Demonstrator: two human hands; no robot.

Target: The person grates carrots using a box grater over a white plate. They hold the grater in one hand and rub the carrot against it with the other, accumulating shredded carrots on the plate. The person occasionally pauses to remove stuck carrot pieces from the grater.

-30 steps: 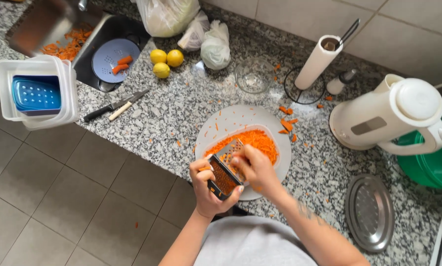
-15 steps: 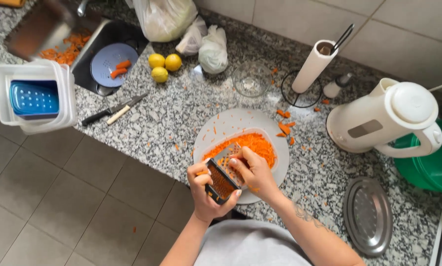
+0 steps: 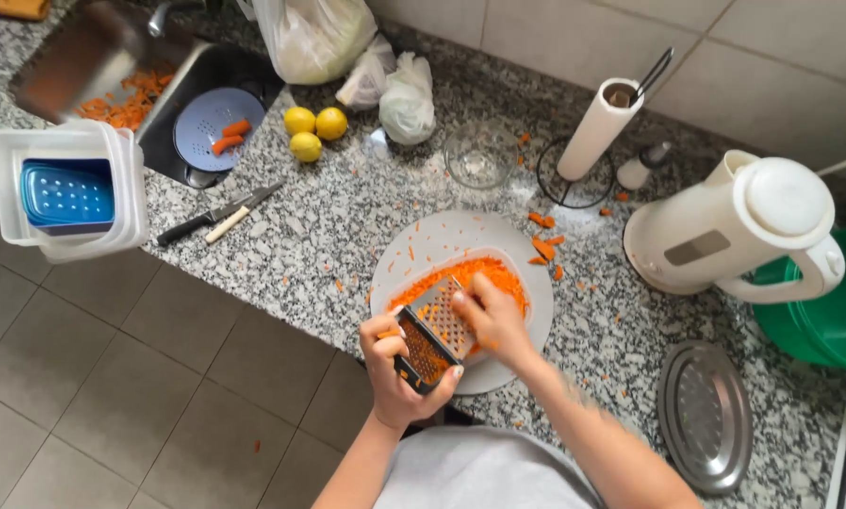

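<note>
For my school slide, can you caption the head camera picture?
Left hand holds a grater while right hand grates carrot onto a plate.

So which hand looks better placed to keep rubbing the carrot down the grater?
Probably the right hand: its fingers lie on the face of the metal box grater, above the grated orange carrot. The left hand grips the grater's lower end, steadying it.
</note>
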